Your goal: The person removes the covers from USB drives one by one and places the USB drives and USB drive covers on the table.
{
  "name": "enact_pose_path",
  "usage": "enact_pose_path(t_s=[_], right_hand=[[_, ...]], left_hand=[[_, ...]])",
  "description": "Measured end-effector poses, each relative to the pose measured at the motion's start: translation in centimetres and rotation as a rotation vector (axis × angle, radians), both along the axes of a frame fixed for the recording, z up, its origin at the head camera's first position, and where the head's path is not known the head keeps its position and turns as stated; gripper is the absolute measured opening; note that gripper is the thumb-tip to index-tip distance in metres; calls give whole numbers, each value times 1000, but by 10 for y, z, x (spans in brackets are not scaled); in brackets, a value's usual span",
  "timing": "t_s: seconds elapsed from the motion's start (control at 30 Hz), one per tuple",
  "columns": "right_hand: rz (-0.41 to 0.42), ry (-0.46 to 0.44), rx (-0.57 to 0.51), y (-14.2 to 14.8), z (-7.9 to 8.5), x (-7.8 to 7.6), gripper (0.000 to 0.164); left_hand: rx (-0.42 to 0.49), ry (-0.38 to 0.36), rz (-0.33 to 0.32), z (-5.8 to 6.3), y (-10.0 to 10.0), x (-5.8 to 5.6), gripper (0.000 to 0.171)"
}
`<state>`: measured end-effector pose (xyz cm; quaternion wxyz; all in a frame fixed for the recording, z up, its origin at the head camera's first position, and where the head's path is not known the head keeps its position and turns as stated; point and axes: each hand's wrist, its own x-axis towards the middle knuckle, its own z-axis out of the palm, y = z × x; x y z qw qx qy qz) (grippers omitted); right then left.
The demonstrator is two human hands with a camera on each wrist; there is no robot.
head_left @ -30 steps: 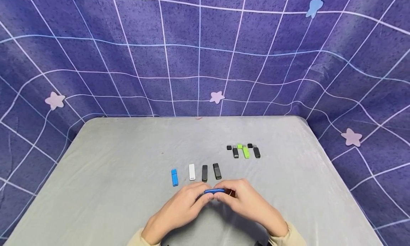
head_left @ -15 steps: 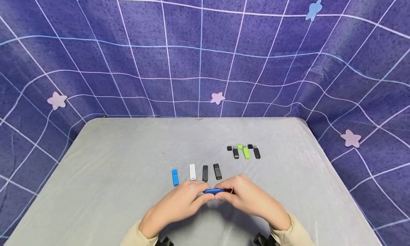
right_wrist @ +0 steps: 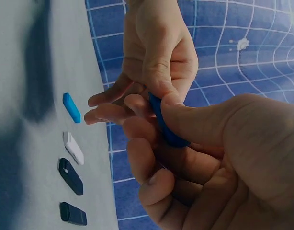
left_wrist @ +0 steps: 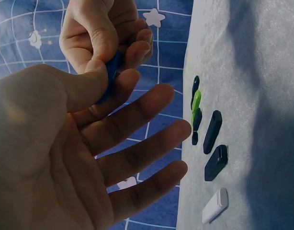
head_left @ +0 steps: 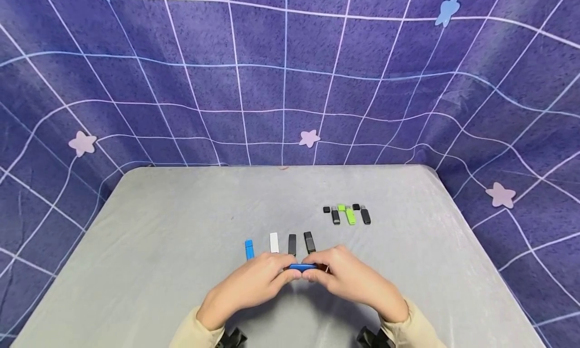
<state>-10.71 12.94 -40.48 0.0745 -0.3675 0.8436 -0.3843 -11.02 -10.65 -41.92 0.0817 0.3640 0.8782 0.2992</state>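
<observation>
A dark blue USB stick [head_left: 302, 267] is held level above the front of the table, one end in each hand. My left hand [head_left: 251, 282] pinches its left end between thumb and index finger; the left wrist view shows the other fingers spread. At the opposite end, my right hand [head_left: 353, 282] pinches with thumb and forefinger, the remaining fingers curled beneath. Fingers hide both ends, so any seam is out of sight. Just beyond the hands lie a light blue USB stick [head_left: 249, 250], a white one [head_left: 274, 242] and two black ones [head_left: 292, 245], [right_wrist: 70, 176].
Farther back on the right lie uncapped USB sticks: a black one [head_left: 336, 216], a green one [head_left: 351, 216] and another black one [head_left: 365, 215]. Their caps [head_left: 327, 209] sit beside them. A purple gridded curtain [head_left: 281, 86] rises behind the grey table [head_left: 181, 212].
Both hands keep their pinch on the dark blue USB stick and have shifted very slightly away from the body. The head view has moved a little. The sticks on the table stay put.
</observation>
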Motion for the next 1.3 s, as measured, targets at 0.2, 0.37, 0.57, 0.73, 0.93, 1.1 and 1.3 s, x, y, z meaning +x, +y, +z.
enact_pose_path(t_s=[0.2,0.37,0.57,0.73,0.93,1.1,1.3], right_hand=[[23,-8,-11,2,2,-1,10],[34,-20,-63,5,3,-2,11],[40,-3,-106,6,3,-1,13],[40,-23,-126,9,7,1,14],[22,-31,-133,10,11,2,13],[22,-9,-134,9,8,4,13],[28,28,-125,8,8,3,12]], left_hand=[[12,9,-38,-1,1,-2,31],[59,50,-43,1,-1,-1,30],[106,93,-58,4,-3,1,31],[130,115,-67,4,0,2,29],[117,114,-40,5,3,4,28],[113,132,-45,4,3,4,28],[122,164,-58,2,4,3,28]])
